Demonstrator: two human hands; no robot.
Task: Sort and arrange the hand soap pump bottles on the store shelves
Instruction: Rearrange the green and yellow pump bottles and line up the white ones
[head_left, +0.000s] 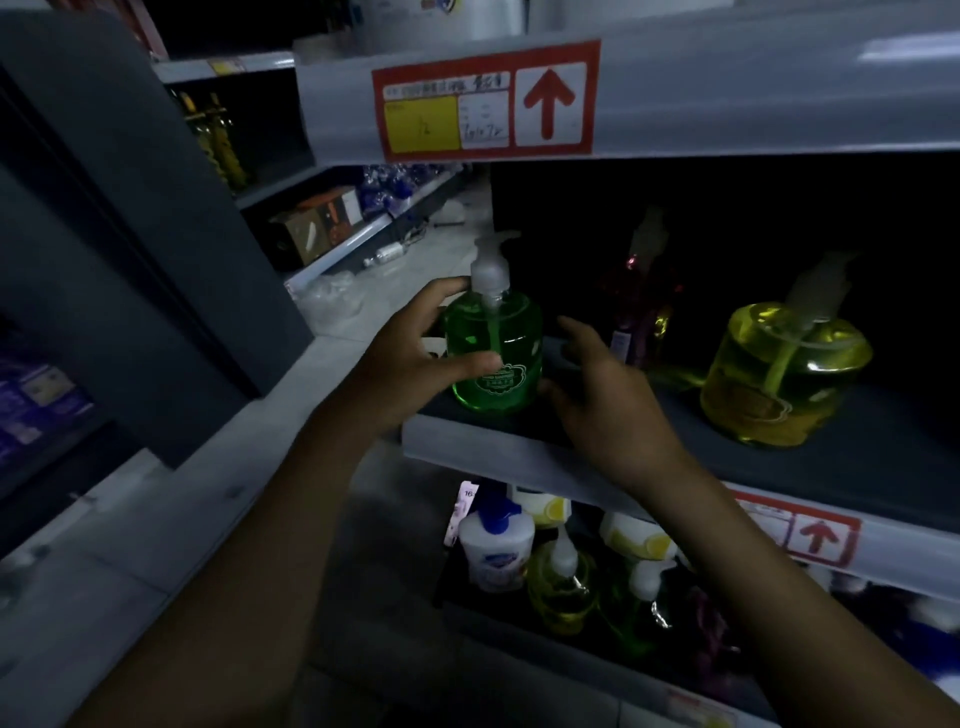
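Green soap bottle (493, 348) stands upright at the left end of the middle shelf (519, 457), close to the front lip, with its clear pump head toward 12 o'clock. Left hand (410, 358) grasps this bottle: the thumb lies across the front of the body and the index finger reaches the pump collar. Right hand (608, 395) is spread with loose fingers at 3 o'clock of the bottle; its thumb sits at the bottle's base, and contact there cannot be confirmed. A yellow soap bottle (779, 374) stands on the same shelf, well apart toward 3 o'clock of the green one. Between them, farther back, a dark reddish bottle (644, 301) is dimly visible; its type cannot be determined. Much of the middle shelf between and behind these items appears unoccupied, though the rear is too dark to assess. On the lower shelf (597, 644), at 6 o'clock, a white bottle with blue pump (496, 545) and several yellow and green pump bottles sit crowded and unaligned. Judgement: arrangement is at an early stage; the middle row has few bottles placed, and the mixed lower stock remains to be sorted.
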